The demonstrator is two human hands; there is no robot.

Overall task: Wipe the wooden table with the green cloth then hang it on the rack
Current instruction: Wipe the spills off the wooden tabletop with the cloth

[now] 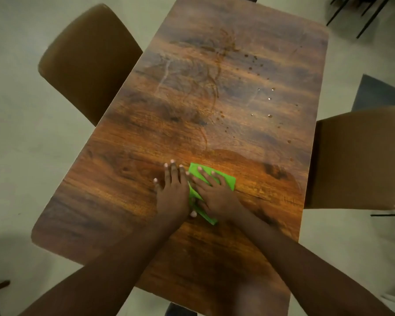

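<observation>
Pale floor [20, 133]: all round you. Brown padded chair [89, 62]: ahead and left of your left hand [172, 192]. Second brown chair [356, 160]: right of your right hand [217, 195]. Grey panel [377, 94]: beyond that chair. Thin black legs [361, 14]: far ahead, right.

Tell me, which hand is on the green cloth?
The right hand, spread over the green cloth; the left hand lies flat on the wooden table beside it.
</observation>
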